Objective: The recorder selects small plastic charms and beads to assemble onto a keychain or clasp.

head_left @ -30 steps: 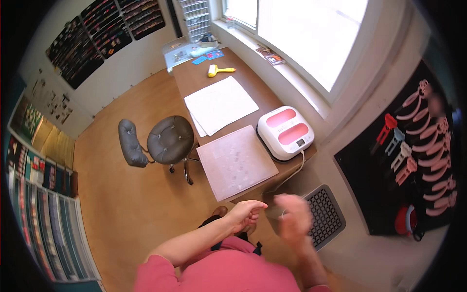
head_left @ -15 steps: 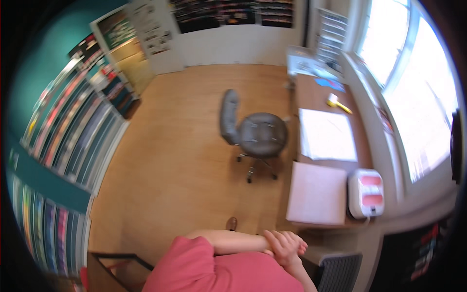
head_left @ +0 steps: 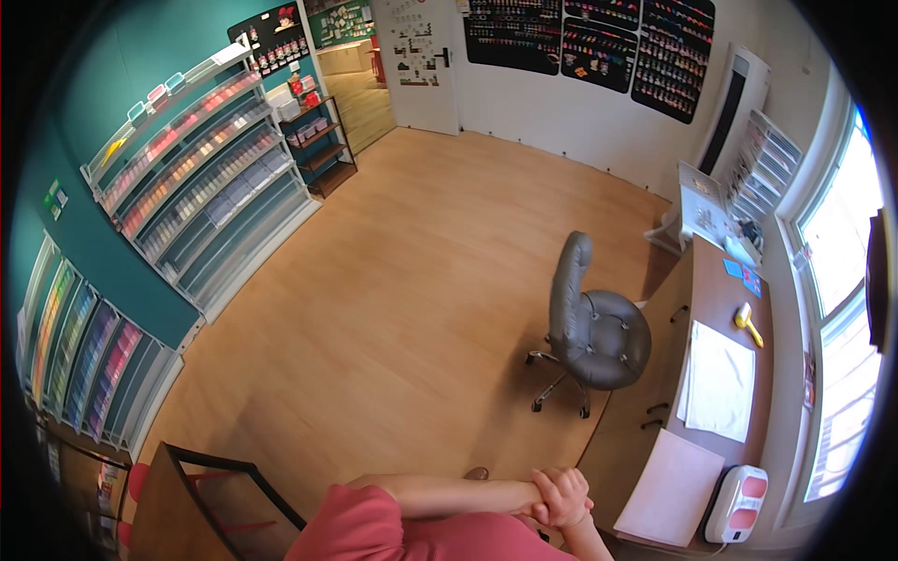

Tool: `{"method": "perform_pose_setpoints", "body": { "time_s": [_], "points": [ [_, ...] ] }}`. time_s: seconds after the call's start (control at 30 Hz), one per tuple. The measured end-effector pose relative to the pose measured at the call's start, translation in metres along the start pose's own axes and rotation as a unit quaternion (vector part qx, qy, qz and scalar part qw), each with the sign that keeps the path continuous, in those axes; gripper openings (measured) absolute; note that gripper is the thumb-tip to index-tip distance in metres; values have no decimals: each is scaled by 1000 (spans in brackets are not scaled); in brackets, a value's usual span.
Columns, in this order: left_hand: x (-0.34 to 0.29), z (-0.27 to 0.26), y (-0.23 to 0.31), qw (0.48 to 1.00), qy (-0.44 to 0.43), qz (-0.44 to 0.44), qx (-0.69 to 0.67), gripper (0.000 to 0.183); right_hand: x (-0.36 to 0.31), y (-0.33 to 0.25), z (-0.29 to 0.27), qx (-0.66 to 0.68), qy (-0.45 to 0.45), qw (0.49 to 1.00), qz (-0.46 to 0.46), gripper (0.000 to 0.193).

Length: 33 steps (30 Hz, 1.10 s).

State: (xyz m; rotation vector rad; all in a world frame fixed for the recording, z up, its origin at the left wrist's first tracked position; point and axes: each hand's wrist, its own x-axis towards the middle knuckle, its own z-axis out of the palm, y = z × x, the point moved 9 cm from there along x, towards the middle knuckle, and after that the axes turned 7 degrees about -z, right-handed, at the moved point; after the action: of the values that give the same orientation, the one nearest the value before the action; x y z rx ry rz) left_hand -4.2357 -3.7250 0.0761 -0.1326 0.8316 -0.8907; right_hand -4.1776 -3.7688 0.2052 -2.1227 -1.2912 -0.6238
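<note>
In front of my pink shirt, at the bottom of the view, my two arms meet. My left forearm (head_left: 458, 494) runs across from the left. My right hand (head_left: 563, 496) is closed around the left wrist or hand where they meet, its fingers bent over the top. Behind that grip the left hand is mostly hidden, so its fingers do not show. No tool or other object can be made out in either hand. Nearest on the right is a desk with a pale pink mat (head_left: 671, 488) and a white device with pink pads (head_left: 737, 505).
A grey swivel chair (head_left: 613, 341) stands beside the desk (head_left: 687, 397), which carries a white towel (head_left: 718, 381) and a yellow-handled brush (head_left: 747, 324). Racks of small coloured bottles (head_left: 187, 159) line the left wall. A dark-framed wooden piece of furniture (head_left: 173, 510) stands lower left.
My view has swung to the left, so the chair and desk sit farther right and lower, and more of the racks shows. My right hand keeps its clasp.
</note>
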Motion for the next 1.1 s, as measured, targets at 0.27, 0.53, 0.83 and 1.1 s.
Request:
{"method": "perform_pose_setpoints", "body": {
  "time_s": [0.27, 0.53, 0.83, 1.1],
  "points": [
    [-16, 68, 126, 930, -18, 8, 368, 45, -11, 127, 76, -2, -66, 953, 297, 18],
    [-54, 72, 253, 960, -181, 83, 196, 38, 69, 267, 93, 4, 38, 894, 447, 16],
    [-58, 143, 433, 947, 115, 184, 236, 29, 175, 470, 145, -78, 114, 886, 442, 57],
    [-53, 262, 570, 937, 157, 188, 248, 23, 185, 600, 205, -104, 2, 815, 570, 81]
  ]
}}
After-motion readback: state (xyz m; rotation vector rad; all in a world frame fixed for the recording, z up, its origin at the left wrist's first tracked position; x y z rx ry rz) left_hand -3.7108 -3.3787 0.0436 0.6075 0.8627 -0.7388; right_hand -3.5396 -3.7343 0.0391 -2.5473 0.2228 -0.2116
